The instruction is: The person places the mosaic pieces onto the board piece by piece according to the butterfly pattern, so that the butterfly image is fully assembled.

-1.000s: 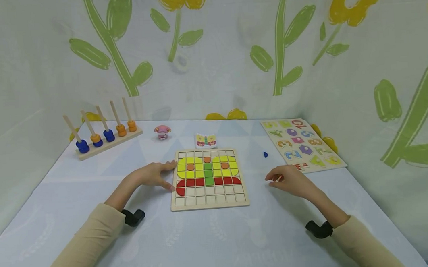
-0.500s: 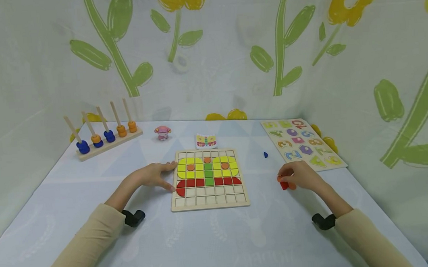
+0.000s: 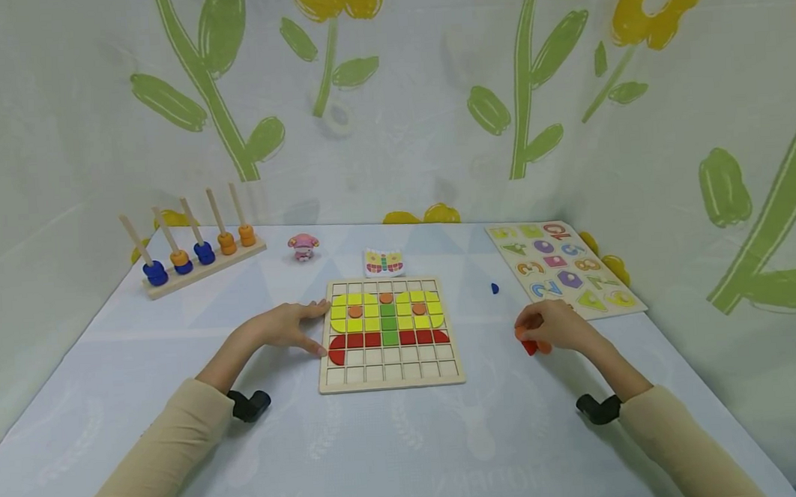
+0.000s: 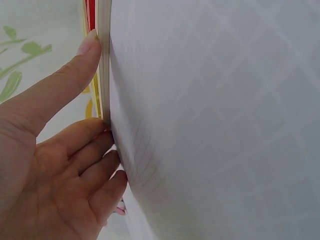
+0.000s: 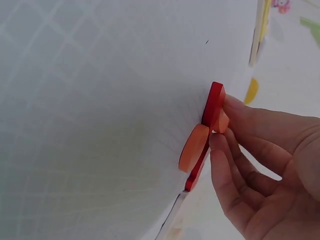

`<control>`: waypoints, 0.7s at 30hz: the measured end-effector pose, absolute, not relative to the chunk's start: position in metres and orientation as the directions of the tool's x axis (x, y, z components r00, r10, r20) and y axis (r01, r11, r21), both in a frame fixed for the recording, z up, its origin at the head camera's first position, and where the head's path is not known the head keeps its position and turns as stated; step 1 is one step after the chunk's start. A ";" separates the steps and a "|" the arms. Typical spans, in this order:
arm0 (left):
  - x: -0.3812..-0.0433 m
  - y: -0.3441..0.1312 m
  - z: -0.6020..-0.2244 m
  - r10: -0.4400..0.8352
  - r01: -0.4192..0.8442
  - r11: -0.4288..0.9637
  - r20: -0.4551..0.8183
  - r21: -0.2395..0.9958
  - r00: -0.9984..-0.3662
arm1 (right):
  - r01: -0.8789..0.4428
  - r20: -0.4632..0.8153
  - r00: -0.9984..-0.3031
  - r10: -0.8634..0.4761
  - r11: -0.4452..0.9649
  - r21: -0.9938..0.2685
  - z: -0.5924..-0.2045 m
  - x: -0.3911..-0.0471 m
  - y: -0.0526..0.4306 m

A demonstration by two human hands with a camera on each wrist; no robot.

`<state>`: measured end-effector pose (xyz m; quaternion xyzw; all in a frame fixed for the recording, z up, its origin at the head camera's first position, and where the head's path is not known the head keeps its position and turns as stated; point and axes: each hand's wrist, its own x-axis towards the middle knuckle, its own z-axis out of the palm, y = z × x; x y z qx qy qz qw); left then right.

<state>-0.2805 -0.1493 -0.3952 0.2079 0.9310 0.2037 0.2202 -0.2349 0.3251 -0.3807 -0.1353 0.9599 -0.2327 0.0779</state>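
Note:
My left hand is at the left edge of a wooden grid board, thumb and fingers spread. In the left wrist view its thumb touches the board's side. Yellow, orange, green and red pieces on the board form a butterfly-like pattern. My right hand is low over the table, right of the board. Its thumb and index finger pinch a red piece among orange pieces, one a rounded orange piece in front of it. Another red piece lies behind; the fingers partly hide the group.
A butterfly picture card stands behind the board. A small blue piece lies right of it. A number-and-shape puzzle board is at the back right, a pink figurine and a peg stacker at the back left.
My right hand moved right and down to the red and orange pieces, then stayed there as the red piece turned slightly. My left hand kept its place at the board.

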 end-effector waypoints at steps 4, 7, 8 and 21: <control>-0.280 -0.149 -0.394 0.475 0.294 0.832 -0.328 0.471 -0.817 | -0.234 -0.077 -0.949 -0.306 0.848 -0.476 -0.381 -0.236 0.326; -0.280 -0.149 -0.394 0.471 0.287 0.833 -0.331 0.473 -0.818 | -0.256 -0.068 -0.942 -0.329 0.835 -0.487 -0.380 -0.237 0.326; -0.280 -0.149 -0.394 0.470 0.288 0.833 -0.331 0.472 -0.818 | -0.262 -0.064 -0.940 -0.335 0.831 -0.491 -0.379 -0.237 0.326; -0.281 -0.150 -0.395 0.475 0.290 0.828 -0.327 0.479 -0.817 | -0.384 0.057 -0.907 -0.417 0.763 -0.520 -0.366 -0.236 0.294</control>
